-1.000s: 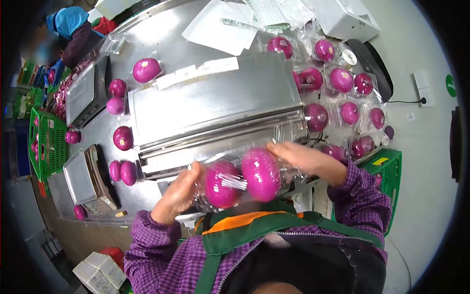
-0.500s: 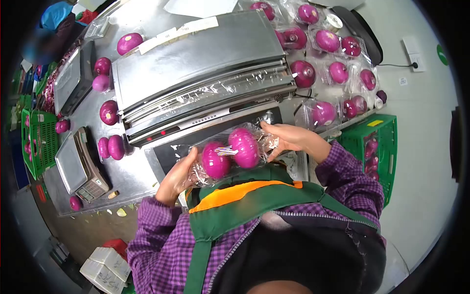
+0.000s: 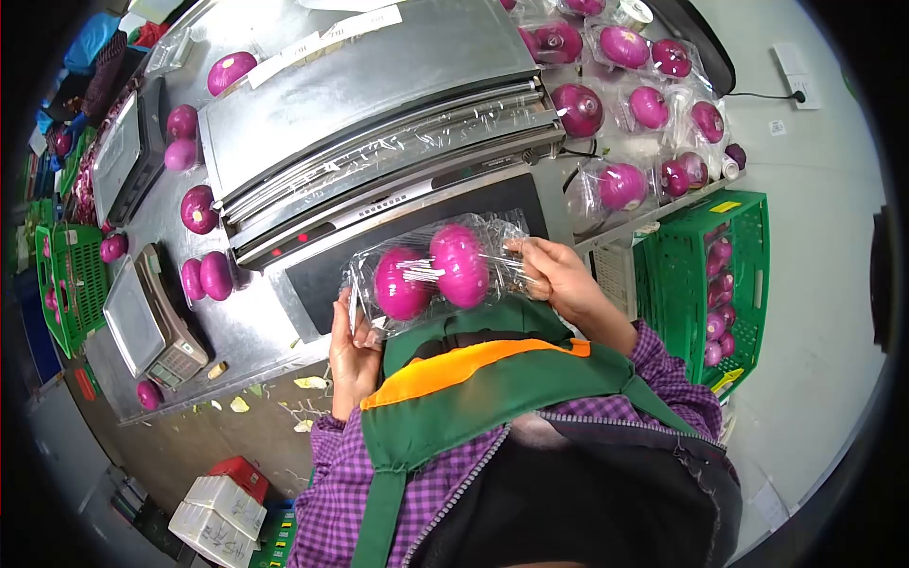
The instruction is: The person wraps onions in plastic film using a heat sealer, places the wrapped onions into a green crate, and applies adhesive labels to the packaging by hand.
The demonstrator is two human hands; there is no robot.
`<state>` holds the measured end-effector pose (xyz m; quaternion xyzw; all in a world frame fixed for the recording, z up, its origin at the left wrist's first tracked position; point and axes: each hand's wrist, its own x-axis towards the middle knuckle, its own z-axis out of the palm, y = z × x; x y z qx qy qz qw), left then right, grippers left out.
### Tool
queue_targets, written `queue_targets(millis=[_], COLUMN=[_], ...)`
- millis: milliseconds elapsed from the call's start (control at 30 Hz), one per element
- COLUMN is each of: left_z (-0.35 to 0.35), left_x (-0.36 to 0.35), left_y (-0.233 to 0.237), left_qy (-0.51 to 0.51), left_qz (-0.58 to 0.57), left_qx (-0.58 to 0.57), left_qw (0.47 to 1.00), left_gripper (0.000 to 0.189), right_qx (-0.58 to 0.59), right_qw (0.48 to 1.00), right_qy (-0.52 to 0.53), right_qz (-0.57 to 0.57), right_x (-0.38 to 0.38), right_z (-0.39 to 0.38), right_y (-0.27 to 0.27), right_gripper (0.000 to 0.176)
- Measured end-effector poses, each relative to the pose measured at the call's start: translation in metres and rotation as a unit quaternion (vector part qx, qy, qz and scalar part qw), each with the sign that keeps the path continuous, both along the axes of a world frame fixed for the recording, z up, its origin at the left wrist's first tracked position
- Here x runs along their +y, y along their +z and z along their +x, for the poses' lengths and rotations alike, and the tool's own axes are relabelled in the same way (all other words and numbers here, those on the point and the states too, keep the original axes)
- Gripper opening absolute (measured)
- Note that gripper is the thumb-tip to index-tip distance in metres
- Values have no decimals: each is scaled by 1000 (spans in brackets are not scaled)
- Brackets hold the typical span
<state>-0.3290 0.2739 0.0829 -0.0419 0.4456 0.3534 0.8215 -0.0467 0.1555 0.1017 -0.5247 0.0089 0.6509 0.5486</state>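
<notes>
Two red onions (image 3: 459,267) lie side by side in clear plastic film, held up in front of my apron. The film's left end is gripped by my left hand (image 3: 356,355), with the thumb and fingertips closed on its edge. My right hand (image 3: 568,281) pinches the gathered film at the other end, its fingers curled. Below the onions sits the black plate (image 3: 327,282) at the front of a film wrapping machine (image 3: 369,99). The film blurs my left fingertips somewhat.
Several wrapped onions (image 3: 622,187) crowd the right side, near a green crate (image 3: 753,312). Loose and wrapped onions (image 3: 199,208) line the machine's left. Two scales (image 3: 156,322) stand further left, beside another green basket (image 3: 83,284). White boxes (image 3: 218,521) are on the floor.
Both hands have moved slightly toward the sides of the pack, and the film is now stretched out beyond the onions. My view has shifted a little.
</notes>
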Motion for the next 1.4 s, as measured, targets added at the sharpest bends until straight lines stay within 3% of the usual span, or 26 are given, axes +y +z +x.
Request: queue_targets(millis=[67, 133, 200, 300, 400, 433, 467, 500, 533, 600, 633, 700, 800, 833, 867, 933, 967, 1000, 1067, 1100, 1133, 1167, 1200, 1233, 1267, 1400], left_z=[-3, -7, -16, -52, -70, -74, -73, -44, -24, 18, 33, 41, 34, 33, 34, 46, 55, 73, 70, 69, 74, 76, 80, 84, 86, 77], left_x=[-1, 7, 13, 3, -23, -34, -46, -39, -37, -37, -38, -38, -38, -37, -34, -27, -24, -37, -37, -35, -37, -37, -40, -43, -46, -50], left_y=[-7, 8, 18, 10, -31, -51, -83, -60, -65, -70, -73, -71, -62, -60, -58, -58, -59, -21, 6, -26, -24, -15, -12, -10, -9, 13], left_qy=[-57, -51, -34, -87, -192, -216, -295, -350, -380, -389, -377, -343, -291, -276, -261, -230, -214, -213, -307, -355, -371, -379, -387, -394, -402, -435], left_qz=[98, 126, 69, 48, -13, 9, 183, 119, 176, 289, 314, 341, 395, 424, 459, 560, 619, 486, 238, 246, 236, 220, 208, 201, 191, 141], left_qx=[188, 232, 250, 249, 302, 299, 338, 296, 267, 199, 158, 94, 17, -3, -25, -74, -96, -193, -327, -386, -386, -374, -365, -354, -340, -248], left_qw=[976, 963, 965, 963, 934, 929, 875, 881, 868, 852, 857, 870, 871, 863, 849, 793, 749, 825, 861, 815, 811, 818, 821, 824, 828, 854], left_gripper=[32, 23, 23, 21, 17, 17, 17, 20, 21, 21, 22, 23, 24, 24, 25, 25, 26, 41, 58, 68, 68, 69, 70, 71, 72, 76], right_qx=[-59, -291, -367, -358, -377, -383, -388, -391, -392, -399, -399, -291, -282, -201, -203, -162, -107, -113, -80, -342, -339, -305, -334, -262, -286, -140], right_qw=[998, 952, 924, 927, 916, 916, 911, 892, 865, 858, 858, 889, 876, 906, 907, 808, 830, 833, 889, 752, 761, 735, 867, 934, 920, 931], right_qy=[-4, -87, -99, -102, -42, 31, 104, 200, 294, 311, 308, 273, 244, 232, 227, 505, 468, 462, 350, 365, 470, 599, 358, 157, 79, 118], right_qz=[-34, -26, -26, -42, -130, -114, -96, -105, -112, 94, 95, 223, 307, 291, 290, 257, 285, 282, 284, 429, 291, 82, 95, 186, 257, 315], right_x=[1, 7, 2, -21, -53, -63, -68, -58, -40, -31, -22, -5, -7, -5, -2, 5, 0, -6, -15, -14, -16, -9, -24, -30, -26, -44], right_z=[-4, -3, 5, 17, 12, 6, 1, -10, -24, -54, -60, -59, -66, -66, -66, -62, -66, -63, -49, -37, -22, 3, 10, 11, 8, -31], right_y=[-3, 5, 20, 19, -35, -67, -85, -90, -96, -160, -131, -78, -81, -59, -68, -88, -87, -67, -19, -28, -3, 27, 26, 27, 47, 62], right_gripper=[24, 25, 25, 27, 29, 29, 30, 28, 27, 26, 26, 32, 36, 33, 33, 30, 28, 28, 29, 32, 32, 30, 28, 29, 33, 50])
